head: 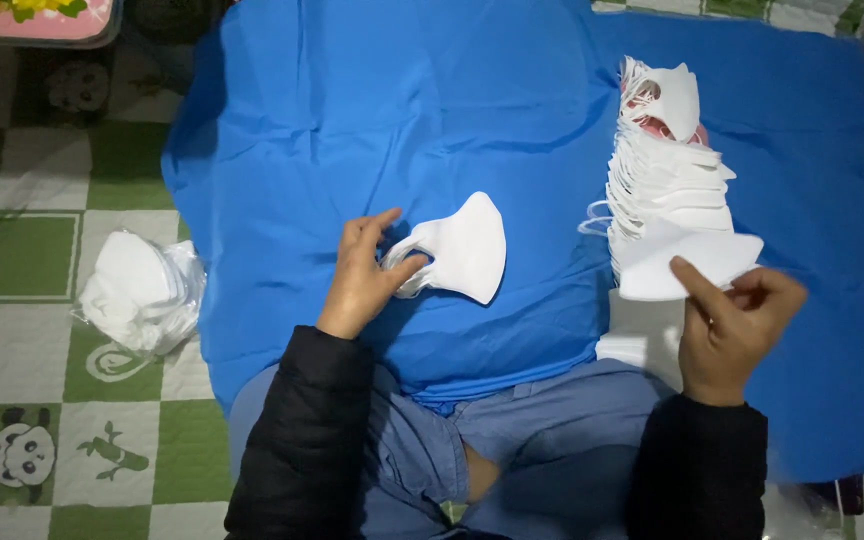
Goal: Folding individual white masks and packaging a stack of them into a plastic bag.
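Note:
A single white face mask (469,248) lies on the blue cloth (372,110). My left hand (364,272) pinches its ear loop at the mask's left end. A long fanned stack of white masks (664,185) lies to the right on the cloth. My right hand (734,322) grips the nearest mask of that stack (687,262) between thumb and fingers at its lower edge. Both arms wear black sleeves.
A clear plastic bag of white masks (140,290) sits on the green-and-white checked mat (32,260) at the left. A pink patterned object (32,20) is at the top left corner. A white sheet (642,335) lies below the stack.

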